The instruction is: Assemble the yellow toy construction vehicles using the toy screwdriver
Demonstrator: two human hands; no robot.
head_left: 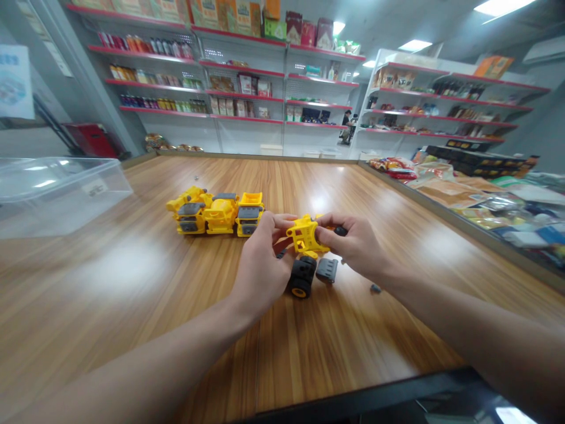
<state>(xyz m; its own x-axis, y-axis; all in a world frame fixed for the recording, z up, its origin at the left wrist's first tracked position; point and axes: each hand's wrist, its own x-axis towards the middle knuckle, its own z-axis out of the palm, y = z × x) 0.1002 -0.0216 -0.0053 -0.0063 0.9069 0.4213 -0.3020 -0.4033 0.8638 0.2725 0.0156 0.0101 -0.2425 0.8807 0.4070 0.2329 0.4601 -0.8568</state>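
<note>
Both my hands hold a small yellow toy part (303, 234) above the wooden table (132, 277). My left hand (261, 265) pinches its left side with thumb and fingers. My right hand (355, 242) grips its right side, fingers curled. Just below lie a black wheel with a yellow hub (301, 278) and a grey toy piece (327, 270). A tiny dark screw-like bit (375, 288) rests by my right wrist. Three yellow and grey toy trucks (216, 212) stand in a row behind my left hand.
A clear plastic box (53, 191) sits at the table's left edge. Packaged goods (477, 194) lie along a counter to the right. Red-edged store shelves (247, 88) line the back wall, where a person (346, 121) is far off.
</note>
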